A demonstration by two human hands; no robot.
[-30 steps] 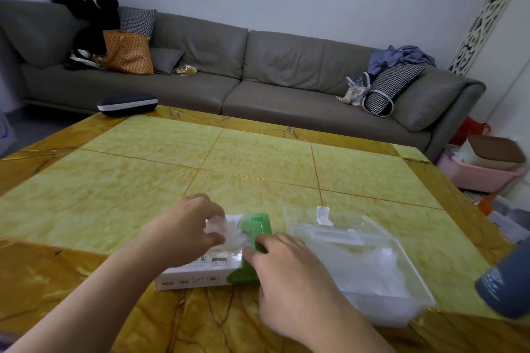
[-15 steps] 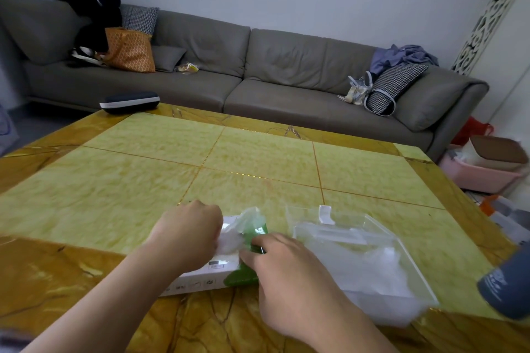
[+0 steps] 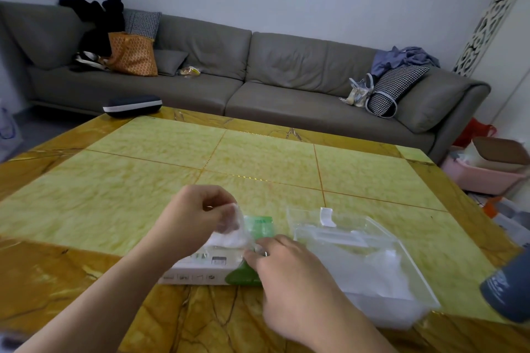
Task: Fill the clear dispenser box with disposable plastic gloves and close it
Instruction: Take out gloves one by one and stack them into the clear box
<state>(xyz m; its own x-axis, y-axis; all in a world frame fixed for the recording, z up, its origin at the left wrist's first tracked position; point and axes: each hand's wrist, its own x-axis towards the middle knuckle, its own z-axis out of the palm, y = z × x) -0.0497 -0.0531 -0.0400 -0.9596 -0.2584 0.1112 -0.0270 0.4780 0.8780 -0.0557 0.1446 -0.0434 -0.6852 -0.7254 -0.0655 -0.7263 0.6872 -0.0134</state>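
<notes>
A white and green glove carton lies flat near the table's front edge. My left hand pinches a bunch of thin clear plastic gloves and holds it lifted out of the carton's top. My right hand rests on the carton's green right end, fingers curled over its edge, holding it down. To the right lies the clear dispenser box, open, with several crumpled clear gloves inside and its lid tilted back on the far side.
The yellow marble-patterned table stretches ahead. A dark case sits at its far left corner. A grey-blue bottle stands at the right edge. A grey sofa with bags and cushions runs behind.
My left hand has risen from the carton's opening, drawing the gloves up and out. My right hand has stayed on the carton's green end.
</notes>
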